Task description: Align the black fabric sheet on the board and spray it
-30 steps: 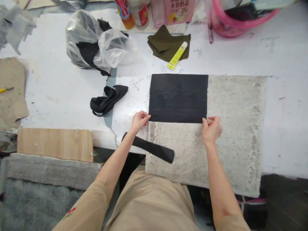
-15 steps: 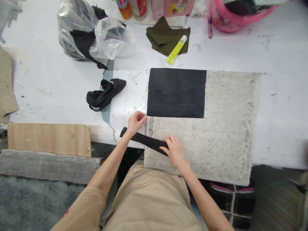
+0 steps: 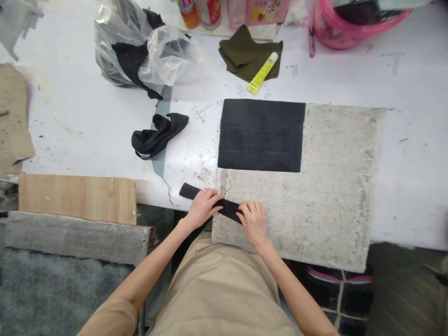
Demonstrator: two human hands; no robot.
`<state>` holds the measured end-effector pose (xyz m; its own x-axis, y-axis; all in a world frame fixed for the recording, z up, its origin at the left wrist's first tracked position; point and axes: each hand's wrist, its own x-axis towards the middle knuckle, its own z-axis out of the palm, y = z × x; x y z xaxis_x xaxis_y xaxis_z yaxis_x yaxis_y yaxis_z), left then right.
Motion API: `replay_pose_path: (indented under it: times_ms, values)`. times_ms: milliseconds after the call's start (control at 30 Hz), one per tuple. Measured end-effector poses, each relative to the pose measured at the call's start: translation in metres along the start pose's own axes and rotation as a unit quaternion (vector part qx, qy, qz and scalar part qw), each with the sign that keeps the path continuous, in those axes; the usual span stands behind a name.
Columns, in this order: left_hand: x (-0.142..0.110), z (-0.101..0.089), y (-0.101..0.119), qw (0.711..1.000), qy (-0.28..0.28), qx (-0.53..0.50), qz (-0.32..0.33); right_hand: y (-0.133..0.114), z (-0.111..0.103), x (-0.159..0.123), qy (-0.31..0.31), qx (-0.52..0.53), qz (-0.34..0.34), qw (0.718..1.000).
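A narrow black fabric strip (image 3: 229, 209) lies slantwise across the near left edge of a worn greyish board (image 3: 332, 200). My left hand (image 3: 203, 205) grips it near its middle, fingers on top and thumb at the near edge. Closer to the strip's right end, my right hand (image 3: 252, 219) pinches it too and covers that end. Beyond both hands, a flat black ribbed fabric rectangle (image 3: 262, 135) rests on the board's far left corner, touched by neither hand. A rolled black fabric piece (image 3: 157, 135) sits on the white table to the left.
Behind the board are folded olive fabric (image 3: 241, 58) with a yellow tube (image 3: 262, 72) on it, bottles (image 3: 209, 14) and a pink basket (image 3: 341, 35). A clear plastic bag (image 3: 119, 46) with black cloth stands at back left. A wooden board (image 3: 77, 198) lies near left.
Both hands have left the black rectangle's near corners and come to the strip. My right hand moved left and nearer first; my left hand then came down onto the strip.
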<state>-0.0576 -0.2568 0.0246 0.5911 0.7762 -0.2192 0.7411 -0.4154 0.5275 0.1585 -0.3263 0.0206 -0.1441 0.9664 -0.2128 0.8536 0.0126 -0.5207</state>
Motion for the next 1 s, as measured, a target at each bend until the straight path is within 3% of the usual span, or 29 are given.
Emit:
replay_pose_path:
  times_ms: [233,433,533,700,833,1000]
  values:
    - [0.003,-0.002,0.007,0.999,-0.024,0.032,0.029,-0.003,-0.002,0.0,-0.004,-0.003,0.008,1.0]
    - [0.009,-0.002,0.007,0.999,-0.016,-0.026,0.021,0.005,-0.003,0.003,-0.011,0.157,0.043,0.987]
    - [0.012,-0.004,0.004,0.995,-0.019,-0.102,0.003,0.011,-0.004,0.005,-0.016,0.267,0.107,0.958]
    - [0.018,-0.01,-0.005,0.977,-0.064,-0.191,-0.068,0.02,-0.008,0.011,-0.062,0.461,0.26,0.846]
    - [0.023,-0.017,-0.015,0.963,-0.123,-0.215,-0.106,0.03,-0.013,0.017,-0.037,0.477,0.276,0.834]
    - [0.029,-0.028,-0.027,0.959,-0.15,-0.215,-0.112,0.05,-0.021,0.024,-0.029,0.49,0.311,0.814]
